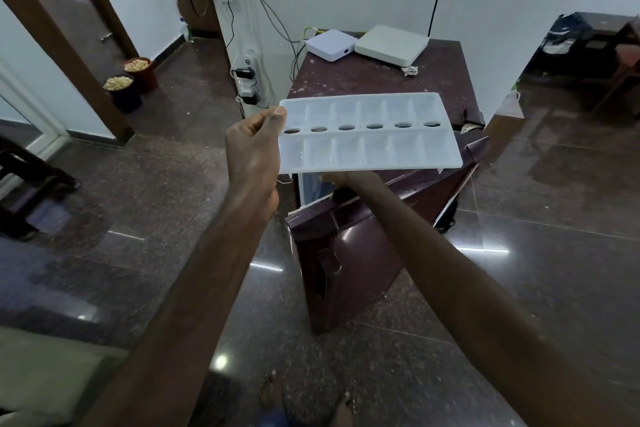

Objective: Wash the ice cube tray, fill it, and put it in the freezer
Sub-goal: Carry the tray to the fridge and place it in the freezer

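Note:
The white ice cube tray (370,132) is held level in the air above a small dark maroon fridge (377,80). It has two rows of cells with a line of oval holes between them, and water glints in the cells. My left hand (254,146) pinches the tray's left end, thumb on top of the rim. My right hand (349,177) reaches under the tray's near edge; its fingers are hidden behind the tray. The fridge door (349,253) stands open, swung toward me below the tray.
Two white boxes (332,44) (391,44) with cables sit on the fridge top. A power strip (247,80) hangs on the wall to the left. Two dark pots (130,83) stand by a door frame on the dark glossy floor (554,218).

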